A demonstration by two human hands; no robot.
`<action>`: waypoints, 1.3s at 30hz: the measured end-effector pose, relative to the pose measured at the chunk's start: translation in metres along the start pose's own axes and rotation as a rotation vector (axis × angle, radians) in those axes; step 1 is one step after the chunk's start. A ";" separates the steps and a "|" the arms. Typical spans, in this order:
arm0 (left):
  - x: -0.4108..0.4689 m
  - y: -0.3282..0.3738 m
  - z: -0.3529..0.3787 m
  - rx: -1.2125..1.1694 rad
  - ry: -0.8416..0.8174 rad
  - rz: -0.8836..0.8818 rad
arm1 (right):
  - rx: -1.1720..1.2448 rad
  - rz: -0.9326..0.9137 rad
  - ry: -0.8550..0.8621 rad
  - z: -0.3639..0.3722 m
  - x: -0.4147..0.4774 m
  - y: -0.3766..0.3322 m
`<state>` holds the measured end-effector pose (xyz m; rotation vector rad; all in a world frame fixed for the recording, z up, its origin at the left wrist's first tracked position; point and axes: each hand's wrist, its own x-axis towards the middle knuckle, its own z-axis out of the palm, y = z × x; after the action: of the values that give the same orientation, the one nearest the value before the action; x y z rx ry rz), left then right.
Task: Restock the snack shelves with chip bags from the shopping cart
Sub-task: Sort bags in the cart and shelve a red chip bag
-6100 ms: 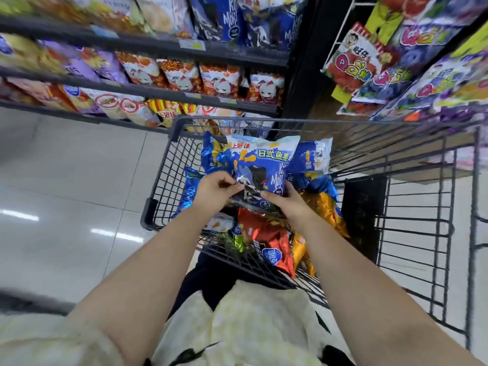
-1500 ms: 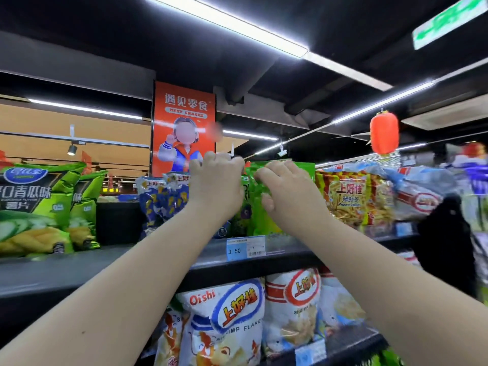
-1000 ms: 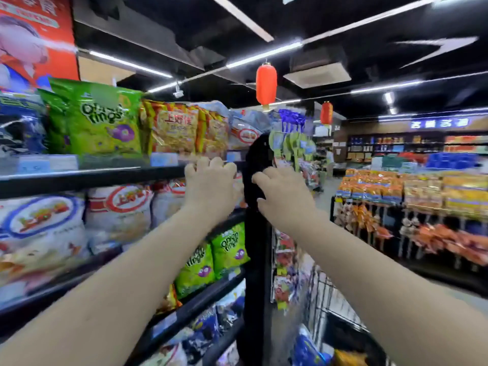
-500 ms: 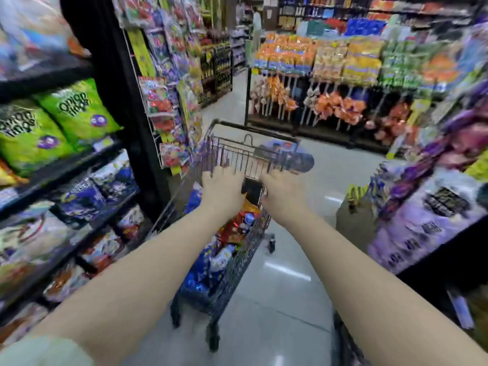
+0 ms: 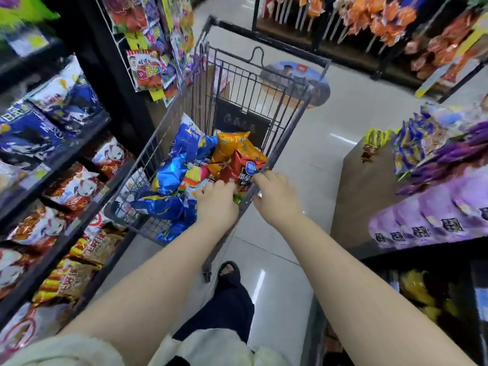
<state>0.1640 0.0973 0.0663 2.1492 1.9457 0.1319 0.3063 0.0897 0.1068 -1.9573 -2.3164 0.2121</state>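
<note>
A black wire shopping cart (image 5: 286,101) stands in the aisle, holding several chip bags: blue ones (image 5: 169,178), an orange one (image 5: 229,149) and a red one (image 5: 244,165). My left hand (image 5: 216,203) reaches down into the near end of the cart, its fingertips touching the bags there. My right hand (image 5: 277,198) hovers at the cart's near right rim with loosely curled fingers, the fingertips by the red bag. Neither hand holds a bag. Black snack shelves (image 5: 66,165) full of chip bags run along the left.
A wire rack of hanging candy packs (image 5: 148,67) sits at the shelf end, close to the cart's left side. A low display with purple and blue packs (image 5: 435,196) stands at the right. Another rack of orange packs (image 5: 383,19) is across the aisle. My foot (image 5: 228,273) is behind the cart.
I have turned from the top shelf down to the cart. Both empty hands have dropped and moved to the cart's near end, the left one now among the bags.
</note>
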 end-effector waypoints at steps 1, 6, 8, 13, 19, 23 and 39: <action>0.017 -0.008 0.002 -0.033 -0.003 -0.041 | -0.003 -0.020 -0.024 0.005 0.020 -0.001; 0.087 -0.040 0.023 -0.148 -0.035 -0.182 | -0.012 -0.056 -0.183 0.028 0.107 0.004; 0.109 -0.050 0.031 -0.156 -0.064 -0.198 | -0.005 -0.039 -0.227 0.038 0.135 0.006; 0.156 -0.076 0.045 -0.227 -0.159 -0.249 | -0.005 -0.032 -0.360 0.064 0.185 0.009; 0.171 -0.114 0.073 -0.345 -0.246 -0.404 | -0.006 0.097 -0.463 0.097 0.223 0.030; 0.163 -0.121 0.098 -0.380 -0.309 -0.477 | -0.002 0.145 -0.512 0.126 0.248 0.031; 0.189 -0.142 0.121 -0.565 -0.258 -0.607 | -0.023 -0.576 -0.476 0.160 0.317 -0.045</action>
<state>0.0745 0.2826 -0.1015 1.1211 1.9998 0.2427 0.1828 0.3887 -0.0466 -1.2540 -3.0665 0.6507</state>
